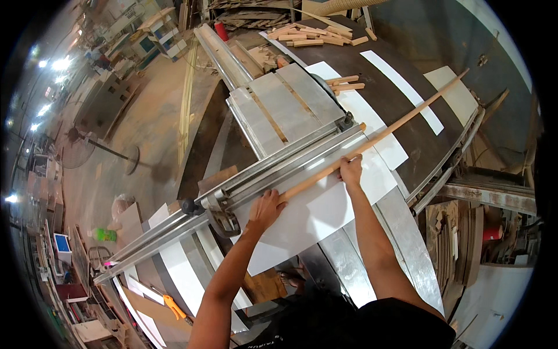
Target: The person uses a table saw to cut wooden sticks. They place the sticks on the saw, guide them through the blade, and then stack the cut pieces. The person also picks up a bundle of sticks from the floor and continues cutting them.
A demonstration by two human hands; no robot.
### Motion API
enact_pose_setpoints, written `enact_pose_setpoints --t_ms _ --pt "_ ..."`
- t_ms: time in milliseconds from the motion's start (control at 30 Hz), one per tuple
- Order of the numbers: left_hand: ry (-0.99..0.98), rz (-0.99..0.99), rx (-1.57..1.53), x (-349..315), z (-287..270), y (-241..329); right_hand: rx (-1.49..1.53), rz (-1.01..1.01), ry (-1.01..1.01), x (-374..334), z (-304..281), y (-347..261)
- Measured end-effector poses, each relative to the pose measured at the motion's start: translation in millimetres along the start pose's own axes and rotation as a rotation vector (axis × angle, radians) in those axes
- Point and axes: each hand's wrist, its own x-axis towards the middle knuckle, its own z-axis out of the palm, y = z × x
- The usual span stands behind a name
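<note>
A long, thin wooden strip [402,121] runs slantwise over a white board [325,212], its far end reaching out to the upper right. My left hand [266,209] grips the strip's near end, close to the metal fence. Farther along, my right hand [351,171] has its fingers wrapped round the same strip. Beside the strip lies the long metal fence [302,156] of a sliding table saw. Next to my left hand stands a metal clamp-like stop [221,214] with a dark knob.
Beyond the fence is the grey sliding table [288,104]. Short wooden pieces [325,35] are heaped on a dark panel [401,75] at the back, near white strips. An orange air gun [174,307] lies at lower left. A standing fan [75,145] and green-labelled bottle [104,234] are farther left.
</note>
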Motion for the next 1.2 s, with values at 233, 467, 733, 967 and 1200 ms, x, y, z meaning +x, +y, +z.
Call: enact_pose_setpoints --t_ms 233,467,733,967,1200 --pt "0.578 0.158 0.095 16.2 -5.0 20.2 -0.168 -0.013 -0.134 10.4 20.8 -1.8" --pt "0.601 0.097 0.143 43.2 18.4 -2.3 -0.460 -0.493 0.106 94.2 -57.3 42.2" --pt "0.522 0.072 0.129 42.2 8.7 4.2 -0.721 -0.847 -0.217 259.6 -173.8 15.3" --pt "0.457 0.102 0.226 33.2 0.9 1.3 -0.743 -0.851 -0.265 265.9 -161.3 6.3" --pt "0.434 0.091 0.247 34.3 -2.8 10.8 -0.583 -0.795 -0.357 253.8 -157.3 4.8"
